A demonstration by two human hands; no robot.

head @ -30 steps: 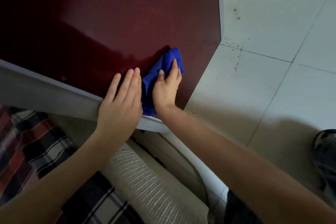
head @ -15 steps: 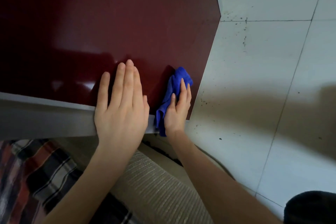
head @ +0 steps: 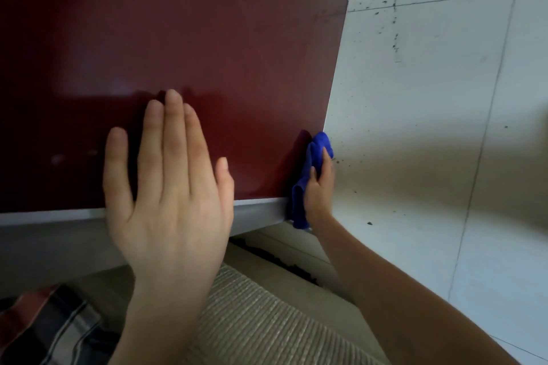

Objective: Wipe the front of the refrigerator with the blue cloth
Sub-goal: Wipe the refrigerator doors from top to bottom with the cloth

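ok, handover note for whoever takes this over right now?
Left hand: open and flat, fingers straight, over the refrigerator front near its lower edge; contact unclear.
Right hand: grip on the bunched blue cloth, pressed at the front's lower right corner, beside the floor tiles.
Done: the cloth is on the front at that corner; how much is already wiped cannot be told.
To do: probably wipe the rest of the front, upward and leftward.

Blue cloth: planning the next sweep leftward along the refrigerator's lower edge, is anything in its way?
Yes: the left hand is spread flat over the lower edge of the refrigerator front, left of the blue cloth, which the right hand holds at the lower right corner.
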